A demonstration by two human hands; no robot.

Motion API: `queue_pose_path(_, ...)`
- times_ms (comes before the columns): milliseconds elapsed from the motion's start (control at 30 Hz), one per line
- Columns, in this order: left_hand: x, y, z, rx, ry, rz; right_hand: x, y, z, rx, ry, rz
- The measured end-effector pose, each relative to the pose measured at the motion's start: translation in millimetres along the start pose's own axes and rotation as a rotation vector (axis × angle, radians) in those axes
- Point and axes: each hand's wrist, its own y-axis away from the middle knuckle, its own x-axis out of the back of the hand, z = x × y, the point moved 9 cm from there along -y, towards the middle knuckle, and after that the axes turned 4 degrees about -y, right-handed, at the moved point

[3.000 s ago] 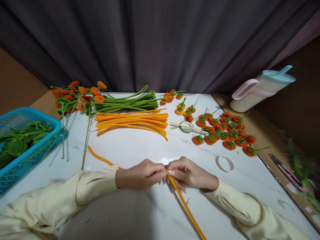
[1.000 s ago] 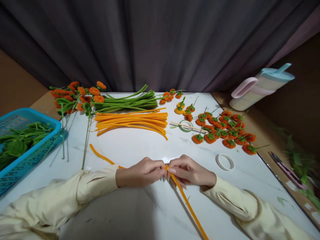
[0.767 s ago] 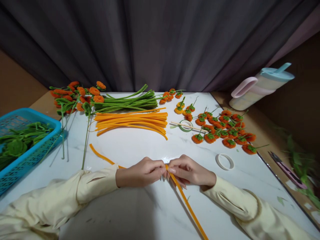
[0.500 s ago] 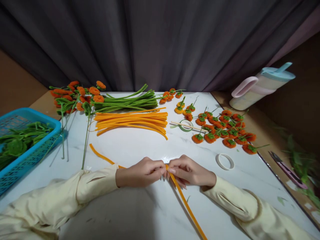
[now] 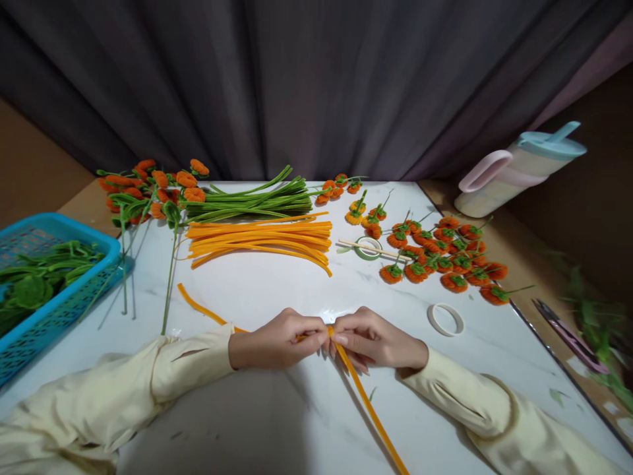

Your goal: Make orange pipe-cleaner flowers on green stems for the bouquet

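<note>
My left hand (image 5: 287, 340) and my right hand (image 5: 374, 338) meet over the near middle of the table, fingertips almost touching. Both are closed in a pinch on an orange pipe cleaner (image 5: 370, 406). One length of it runs from my fingers toward the near edge. Another orange length (image 5: 200, 307) comes out behind my left wrist; whether it is the same piece is hidden by the hand. A small bit of orange shows between the fingertips. Beyond my hands lies a bundle of orange pipe cleaners (image 5: 257, 241), with green pipe cleaners (image 5: 252, 203) behind it.
Orange fuzzy flower heads (image 5: 459, 264) spread at the right, and stemmed ones (image 5: 185, 179) at the back left. A blue basket (image 5: 111, 260) holds green leaves. White tape ring (image 5: 446, 320), green tape roll (image 5: 368, 249), pink-handled pliers (image 5: 571, 340) and a tumbler (image 5: 519, 171) are rightward.
Almost nothing differs. Both hands keep their pinch on the orange pipe cleaner in nearly the same place, and the objects on the table stay where they were.
</note>
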Motion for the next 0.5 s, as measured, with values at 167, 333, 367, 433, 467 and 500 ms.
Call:
queue_pose_path(167,-3.6,-0.3,-5.0,0.067,0.129,-0.043,-0.2,-0.4,0.7,-0.006,-0.031,-0.004)
queue_pose_path(333,-1.3,-1.4,-5.2,0.075,0.074,0.003,0.3,0.3,2.5,-0.021,-0.043,-0.007)
queue_pose_path(367,-2.2,-1.3,-5.4,0.074,0.075,-0.004,0.5,0.5,2.6,-0.025,-0.047,-0.007)
queue_pose_path(433,-3.0,-1.0,-6.0,0.071,0.062,-0.008,0.9,1.0,2.7,-0.037,-0.052,-0.006)
queue_pose_path(467,-2.8,-0.7,-6.1,0.065,0.045,-0.005,1.1,1.1,2.5,-0.041,-0.052,-0.005)
queue_pose_path(500,-2.4,-0.4,-5.8,0.056,0.02,0.002,1.1,1.2,2.3,-0.044,-0.051,-0.005)
